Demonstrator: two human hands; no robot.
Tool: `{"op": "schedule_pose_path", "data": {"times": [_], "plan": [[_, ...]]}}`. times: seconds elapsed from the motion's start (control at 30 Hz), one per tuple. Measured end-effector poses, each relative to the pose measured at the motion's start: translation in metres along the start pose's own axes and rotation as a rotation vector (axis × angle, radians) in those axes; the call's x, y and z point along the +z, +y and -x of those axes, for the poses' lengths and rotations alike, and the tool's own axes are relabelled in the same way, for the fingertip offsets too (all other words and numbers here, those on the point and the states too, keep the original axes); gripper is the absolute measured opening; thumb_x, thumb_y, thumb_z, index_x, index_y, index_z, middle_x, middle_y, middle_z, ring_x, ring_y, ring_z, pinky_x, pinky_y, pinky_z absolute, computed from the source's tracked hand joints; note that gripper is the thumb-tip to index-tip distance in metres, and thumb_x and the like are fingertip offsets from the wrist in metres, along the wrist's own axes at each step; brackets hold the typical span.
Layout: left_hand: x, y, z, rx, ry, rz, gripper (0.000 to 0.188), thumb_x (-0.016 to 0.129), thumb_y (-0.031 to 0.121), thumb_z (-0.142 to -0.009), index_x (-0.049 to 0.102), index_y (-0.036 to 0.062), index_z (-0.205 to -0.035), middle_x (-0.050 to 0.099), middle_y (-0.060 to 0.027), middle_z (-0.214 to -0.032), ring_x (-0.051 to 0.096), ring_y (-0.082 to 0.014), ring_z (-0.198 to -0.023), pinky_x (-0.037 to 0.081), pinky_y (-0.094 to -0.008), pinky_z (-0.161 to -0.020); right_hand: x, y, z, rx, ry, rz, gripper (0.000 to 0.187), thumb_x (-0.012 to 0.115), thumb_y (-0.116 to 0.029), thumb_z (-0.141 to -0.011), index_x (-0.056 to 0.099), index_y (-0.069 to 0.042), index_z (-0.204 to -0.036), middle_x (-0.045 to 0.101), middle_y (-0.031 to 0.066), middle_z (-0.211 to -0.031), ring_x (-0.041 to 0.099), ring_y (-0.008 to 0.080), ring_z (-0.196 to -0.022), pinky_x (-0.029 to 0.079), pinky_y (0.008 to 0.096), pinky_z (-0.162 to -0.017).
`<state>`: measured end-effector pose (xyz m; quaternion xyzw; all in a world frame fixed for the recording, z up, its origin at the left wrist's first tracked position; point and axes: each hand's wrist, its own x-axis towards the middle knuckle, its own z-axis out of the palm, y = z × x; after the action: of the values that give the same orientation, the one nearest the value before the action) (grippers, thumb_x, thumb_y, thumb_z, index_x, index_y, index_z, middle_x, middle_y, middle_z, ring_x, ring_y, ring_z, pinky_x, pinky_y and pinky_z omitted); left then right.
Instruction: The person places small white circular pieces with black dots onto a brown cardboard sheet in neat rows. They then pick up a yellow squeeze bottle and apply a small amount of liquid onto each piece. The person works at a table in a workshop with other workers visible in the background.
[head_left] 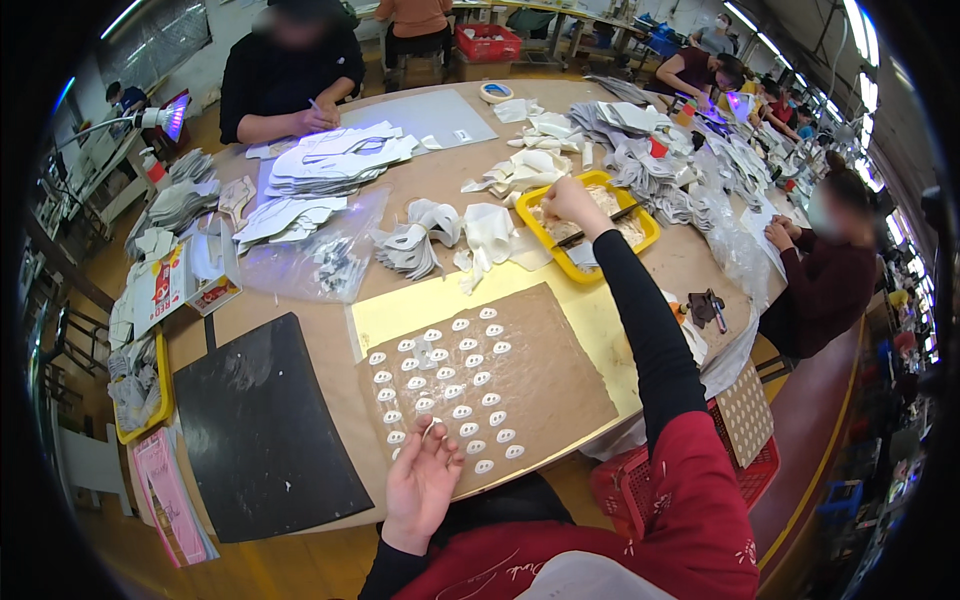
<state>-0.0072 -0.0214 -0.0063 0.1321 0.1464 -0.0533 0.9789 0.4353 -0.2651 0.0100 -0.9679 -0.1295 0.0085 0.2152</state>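
Observation:
My left hand (424,488) is palm up over the near edge of a brown board (560,380). Its fingertips are curled together at a small white oval piece (436,425). Rows of similar white pieces (487,314), each with small dark marks, lie across the board. My right arm reaches far forward, and my right hand (574,205) is closed over a yellow tray (655,238). What its fingers hold, if anything, is hidden. Pale, crumpled material (604,200) fills much of the tray, and a dark bar (625,212) crosses it.
A black mat (265,430) lies left of the board. Stacks of white cut pieces (335,160) and a heap of grey-white pieces (640,140) stand farther back. A red basket (625,490) is below the table's right edge. Co-workers sit across and at the right.

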Motion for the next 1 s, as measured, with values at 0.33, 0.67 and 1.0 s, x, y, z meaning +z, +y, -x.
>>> {"op": "schedule_pose_path", "data": {"times": [0.33, 0.67, 1.0], "plan": [[0.001, -0.001, -0.006, -0.040, -0.019, 0.009, 0.029, 0.043, 0.021, -0.104, 0.051, 0.0100, -0.130, 0.059, -0.0062, -0.113, 0.057, -0.0200, -0.101, 0.046, -0.0348, -0.091, -0.050, -0.027, 0.038, -0.005, 0.113, -0.222, 0.022, 0.076, -0.014, -0.073, 0.073, 0.005, -0.082, 0.070, 0.0139, -0.069, 0.070, 0.0160, -0.068, 0.054, 0.0289, -0.065], [0.040, -0.015, -0.036, -0.239, 0.012, 0.191, 0.045, 0.036, 0.034, -0.106, 0.038, 0.0019, -0.138, 0.050, -0.0112, -0.124, 0.046, -0.0234, -0.126, 0.035, -0.0393, -0.113, -0.031, -0.157, 0.216, -0.546, -0.595, -0.438, 0.015, 0.070, -0.003, -0.078, 0.071, 0.000, -0.093, 0.070, 0.0074, -0.087, 0.066, 0.0152, -0.077, 0.052, 0.0274, -0.070], [0.036, -0.033, -0.042, -0.227, 0.080, 0.066, 0.039, 0.029, 0.025, -0.108, 0.039, -0.0013, -0.134, 0.051, -0.0134, -0.131, 0.053, -0.0206, -0.121, 0.044, -0.0373, -0.107, -0.012, -0.150, 0.263, -0.553, -0.585, -0.408, 0.024, 0.066, -0.001, -0.075, 0.067, -0.001, -0.100, 0.066, 0.0157, -0.091, 0.065, 0.0364, -0.083, 0.053, 0.0405, -0.074]]}}
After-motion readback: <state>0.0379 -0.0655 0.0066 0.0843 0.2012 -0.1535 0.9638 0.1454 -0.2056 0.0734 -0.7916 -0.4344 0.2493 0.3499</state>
